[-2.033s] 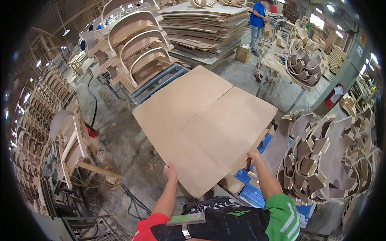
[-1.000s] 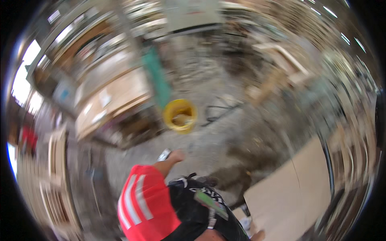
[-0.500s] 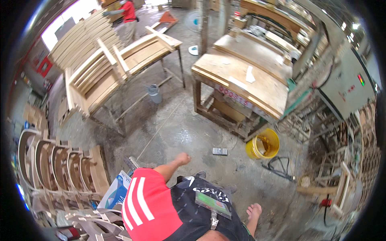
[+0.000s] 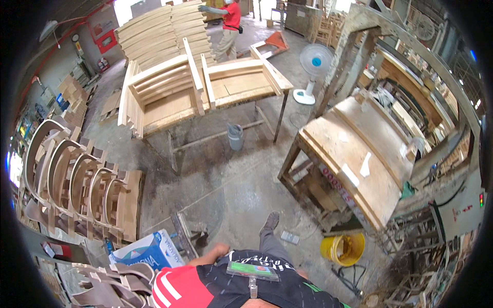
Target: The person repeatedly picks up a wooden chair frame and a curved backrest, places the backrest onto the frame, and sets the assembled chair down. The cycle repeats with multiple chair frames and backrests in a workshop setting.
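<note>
The person's left hand (image 4: 221, 249) hangs right of a blue-and-white box (image 4: 146, 251); the right hand (image 4: 300, 274), mostly hidden by the shirt (image 4: 215, 280), has a yellow bucket (image 4: 328, 248) to its right. Whether either hand's fingers are curled or spread cannot be told.

- Left hand (image 4: 221, 250) hangs near a blue-and-white carton (image 4: 146, 251).
- Yellow bucket (image 4: 329, 249) stands beside a wooden workbench (image 4: 334, 149).
- Pale wooden frames (image 4: 194, 69) rest on a table (image 4: 241, 103) near a pedestal fan (image 4: 314, 61).
</note>
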Demonstrator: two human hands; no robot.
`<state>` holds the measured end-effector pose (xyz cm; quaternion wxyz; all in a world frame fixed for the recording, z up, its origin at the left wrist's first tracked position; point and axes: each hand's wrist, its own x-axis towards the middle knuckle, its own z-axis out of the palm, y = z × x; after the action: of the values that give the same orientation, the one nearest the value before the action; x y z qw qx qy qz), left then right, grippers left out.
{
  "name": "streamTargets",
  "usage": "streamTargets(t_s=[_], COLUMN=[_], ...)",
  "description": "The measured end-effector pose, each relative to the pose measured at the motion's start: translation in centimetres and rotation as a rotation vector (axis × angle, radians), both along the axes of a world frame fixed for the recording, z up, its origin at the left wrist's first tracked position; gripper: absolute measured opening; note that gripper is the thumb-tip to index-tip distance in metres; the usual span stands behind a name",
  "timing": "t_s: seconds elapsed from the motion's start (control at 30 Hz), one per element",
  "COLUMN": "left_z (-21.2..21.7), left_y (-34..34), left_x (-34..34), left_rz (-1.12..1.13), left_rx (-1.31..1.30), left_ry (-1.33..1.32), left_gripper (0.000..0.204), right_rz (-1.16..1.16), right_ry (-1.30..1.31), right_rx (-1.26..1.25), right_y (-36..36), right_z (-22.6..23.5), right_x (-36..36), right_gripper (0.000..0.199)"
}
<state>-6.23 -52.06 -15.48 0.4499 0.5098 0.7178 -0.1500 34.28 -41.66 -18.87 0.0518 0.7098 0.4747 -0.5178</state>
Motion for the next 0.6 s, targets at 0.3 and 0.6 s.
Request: streamTargets(t_s=[0.3, 0.6], left_z=[0.2, 7.9], left_y=[15.9, 36.3], left_x=[-10.5, -29.2], left_rz=[0.677, 1.072], left_rx=[0.077, 1.146], left_ry=[-0.095, 0.186], left_gripper=[0.044, 0.038], right_rz=[-0.130, 0.563], right_ry=[0.226, 0.660], right_rx=[-0.182, 0.201], right_y=[22.1, 46.2], right_z=[-1.2, 10.3], right_x=[-5.5, -32.5], right_gripper=[0.022, 0.025])
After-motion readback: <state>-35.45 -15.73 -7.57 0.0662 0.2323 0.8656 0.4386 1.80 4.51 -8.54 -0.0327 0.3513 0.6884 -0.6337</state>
